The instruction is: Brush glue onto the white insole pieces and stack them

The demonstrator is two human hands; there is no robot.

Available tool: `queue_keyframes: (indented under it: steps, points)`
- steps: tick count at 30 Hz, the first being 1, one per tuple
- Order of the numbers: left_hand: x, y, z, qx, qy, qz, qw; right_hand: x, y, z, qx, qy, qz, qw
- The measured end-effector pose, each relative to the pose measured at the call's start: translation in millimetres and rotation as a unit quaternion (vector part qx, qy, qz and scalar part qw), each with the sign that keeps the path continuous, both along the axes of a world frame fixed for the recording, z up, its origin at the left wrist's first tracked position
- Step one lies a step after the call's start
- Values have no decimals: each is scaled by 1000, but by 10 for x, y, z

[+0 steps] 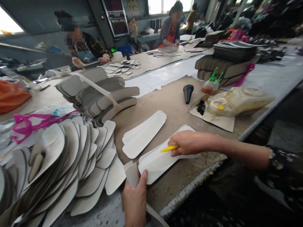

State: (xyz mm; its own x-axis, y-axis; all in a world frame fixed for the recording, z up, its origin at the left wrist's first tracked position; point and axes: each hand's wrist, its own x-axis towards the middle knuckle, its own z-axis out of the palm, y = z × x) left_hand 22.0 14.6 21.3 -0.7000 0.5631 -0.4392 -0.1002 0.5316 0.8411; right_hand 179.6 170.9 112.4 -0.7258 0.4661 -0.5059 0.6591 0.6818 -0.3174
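Note:
My right hand (186,142) grips a slim yellow tool (169,148) with a tapered tip, over a stack of long white shoe-shaped pieces (157,167). Pale strip-like material (132,174) sticks up from my left hand (136,200), its thumb closed against it at the near left end of that stack. Just beyond lies a second fanned group of white pieces (144,134) on brown board (175,86). A large heap of curved, pale-faced pieces (80,164) spreads to the left of my left hand. What the right palm covers is hidden.
A banded bundle of grey pieces (101,91) stands behind the heap. To the right are a black cone (188,93), small green-tipped bottles (209,83), a glue-stained plastic jug (243,99) and a tall tied stack (220,64). Two people work across the table; another stands farther back.

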Motion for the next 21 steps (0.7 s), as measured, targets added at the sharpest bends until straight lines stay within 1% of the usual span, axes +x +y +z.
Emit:
queue_keyframes:
  steps: [3,4,6,10,12,14,16,19,21]
  points:
    - [-16,-31,-23,-17,43,-20,999,410,85,61,43,31,-67,996]
    - [-18,-39,-27,-22,59,-25,998,506,108,54,58,39,-82,994]
    - [-20,-48,-26,-32,88,-26,995,612,128,9,97,36,-107,989]
    - [-28,-53,-16,-66,147,-37,986,570,85,-101,190,-3,-143,971]
    - [-25,-61,-25,-84,172,-37,981,514,63,-132,216,-18,-150,965]
    - [-8,-80,-47,-99,188,-38,977,480,66,-152,225,-22,-149,963]
    - [17,-110,-77,-93,200,-45,974,475,94,-178,223,-18,-146,964]
    - [41,-158,-119,-56,208,-60,975,495,154,-250,214,-13,-145,966]
    - [34,-178,-133,-28,227,-82,970,513,185,-311,207,-7,-148,967]
